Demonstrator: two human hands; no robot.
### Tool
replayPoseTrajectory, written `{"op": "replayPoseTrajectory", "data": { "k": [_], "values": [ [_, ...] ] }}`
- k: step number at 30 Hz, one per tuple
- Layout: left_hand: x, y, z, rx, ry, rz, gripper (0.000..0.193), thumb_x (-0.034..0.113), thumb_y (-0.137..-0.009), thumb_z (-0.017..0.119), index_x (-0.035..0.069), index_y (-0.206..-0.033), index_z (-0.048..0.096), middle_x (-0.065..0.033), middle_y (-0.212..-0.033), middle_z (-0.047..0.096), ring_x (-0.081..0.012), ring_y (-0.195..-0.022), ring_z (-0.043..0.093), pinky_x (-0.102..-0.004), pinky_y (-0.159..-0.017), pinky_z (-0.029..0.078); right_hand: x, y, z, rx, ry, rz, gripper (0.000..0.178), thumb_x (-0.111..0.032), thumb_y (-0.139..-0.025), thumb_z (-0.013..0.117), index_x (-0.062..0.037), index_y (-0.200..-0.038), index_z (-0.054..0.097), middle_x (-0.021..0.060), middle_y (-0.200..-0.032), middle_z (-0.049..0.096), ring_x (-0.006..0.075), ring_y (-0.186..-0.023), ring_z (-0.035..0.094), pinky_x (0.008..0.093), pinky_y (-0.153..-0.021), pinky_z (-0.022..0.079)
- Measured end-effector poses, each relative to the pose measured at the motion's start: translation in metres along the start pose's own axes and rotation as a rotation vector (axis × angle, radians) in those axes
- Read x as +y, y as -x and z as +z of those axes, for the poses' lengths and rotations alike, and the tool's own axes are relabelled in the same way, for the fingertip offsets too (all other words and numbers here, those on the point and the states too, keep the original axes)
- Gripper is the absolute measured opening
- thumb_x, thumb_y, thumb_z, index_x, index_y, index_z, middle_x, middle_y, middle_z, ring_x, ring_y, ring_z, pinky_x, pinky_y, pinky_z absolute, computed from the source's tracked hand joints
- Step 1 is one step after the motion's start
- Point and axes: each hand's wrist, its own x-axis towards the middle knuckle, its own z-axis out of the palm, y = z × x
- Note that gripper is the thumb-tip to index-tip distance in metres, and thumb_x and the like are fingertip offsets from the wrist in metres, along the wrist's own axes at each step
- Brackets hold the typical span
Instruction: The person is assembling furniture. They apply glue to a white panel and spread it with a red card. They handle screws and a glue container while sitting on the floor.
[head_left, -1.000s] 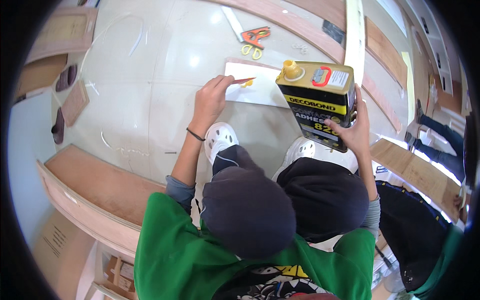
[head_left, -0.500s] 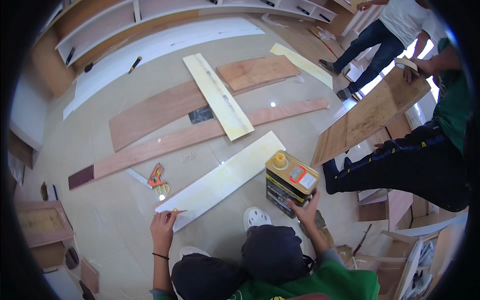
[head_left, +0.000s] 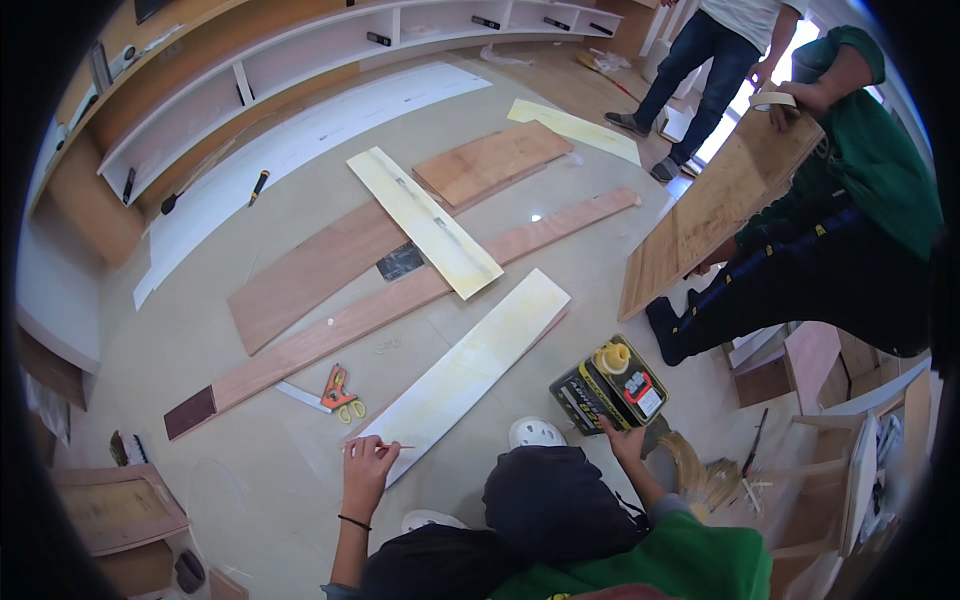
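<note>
Pinched in my left hand (head_left: 368, 464) is a thin reddish stick (head_left: 396, 446), held over the near end of a long white board (head_left: 480, 360) with yellowish smears. My right hand (head_left: 626, 440) grips the lower side of a rectangular black-and-yellow glue can (head_left: 590, 398), which tilts and has a yellow cap or spout (head_left: 612, 356) on top. The can is to the right of the white board, apart from it. Beyond my left hand, an orange-handled tool (head_left: 336, 388) and yellow-handled scissors (head_left: 352, 410) rest on the floor.
A pale board (head_left: 425, 222) lies across brown wooden panels (head_left: 320, 270) on the floor. To the right, a person in green (head_left: 870, 180) holds a wooden panel (head_left: 715, 215) and a tape roll (head_left: 774, 101). Another person (head_left: 695, 70) stands behind. Low white shelving (head_left: 300, 60) lines the far wall.
My right hand has moved the glue can slightly right and down in view, tilting it more. The view has shifted. My left hand still holds the stick over the board's near end.
</note>
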Motion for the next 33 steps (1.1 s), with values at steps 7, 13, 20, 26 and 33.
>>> {"op": "replayPoseTrajectory", "data": {
  "k": [7, 13, 20, 26, 33],
  "values": [
    [-0.009, 0.007, -0.009, -0.027, 0.020, 0.061, 0.019, 0.010, -0.086, 0.063, 0.016, -0.103, 0.064, -0.0065, -0.093, 0.055, -0.0230, -0.094, 0.055, -0.0456, -0.089, 0.042, -0.030, 0.002, -0.008, -0.003, 0.076, -0.048, 0.056, -0.023, -0.077, 0.086, 0.0068, -0.117, 0.061, 0.0184, -0.115, 0.068, 0.0264, -0.105, 0.066, 0.0391, -0.094, 0.050],
    [-0.015, 0.016, -0.004, 0.002, 0.022, 0.079, 0.018, 0.009, -0.084, 0.064, 0.016, -0.101, 0.065, -0.0060, -0.093, 0.054, -0.0229, -0.093, 0.055, -0.0457, -0.089, 0.041, -0.066, 0.023, 0.013, 0.137, -0.058, 0.036, 0.083, -0.020, -0.069, 0.091, 0.0039, -0.130, 0.040, 0.0180, -0.123, 0.058, 0.0266, -0.114, 0.058, 0.0390, -0.100, 0.047],
    [-0.013, 0.002, -0.014, 0.028, 0.029, 0.112, 0.020, 0.009, -0.084, 0.064, 0.017, -0.102, 0.065, -0.0045, -0.092, 0.053, -0.0217, -0.093, 0.054, -0.0454, -0.090, 0.040, -0.017, 0.037, 0.018, 0.151, 0.038, 0.132, 0.096, -0.030, -0.064, 0.093, 0.0042, -0.134, 0.036, 0.0208, -0.122, 0.058, 0.0309, -0.114, 0.060, 0.0426, -0.098, 0.048],
    [-0.009, -0.008, -0.017, -0.044, 0.037, 0.081, 0.022, 0.008, -0.084, 0.064, 0.017, -0.104, 0.065, -0.0038, -0.093, 0.055, -0.0206, -0.096, 0.056, -0.0460, -0.092, 0.039, -0.002, 0.063, 0.025, -0.791, 0.046, 0.326, 0.065, -0.032, -0.080, 0.080, 0.0037, -0.128, 0.054, 0.0163, -0.105, 0.066, 0.0271, -0.105, 0.065, 0.0396, -0.092, 0.051],
    [-0.006, -0.009, -0.023, -0.061, 0.046, -0.013, 0.022, 0.010, -0.086, 0.061, 0.016, -0.107, 0.064, -0.0010, -0.092, 0.057, -0.0162, -0.092, 0.059, -0.0457, -0.096, 0.039, -0.218, -0.046, 0.175, -0.897, -0.198, -0.208, 0.033, -0.012, -0.091, 0.064, -0.0048, -0.124, 0.060, 0.0048, -0.080, 0.057, 0.0122, -0.074, 0.058, 0.0270, -0.068, 0.050]
  ]
}}
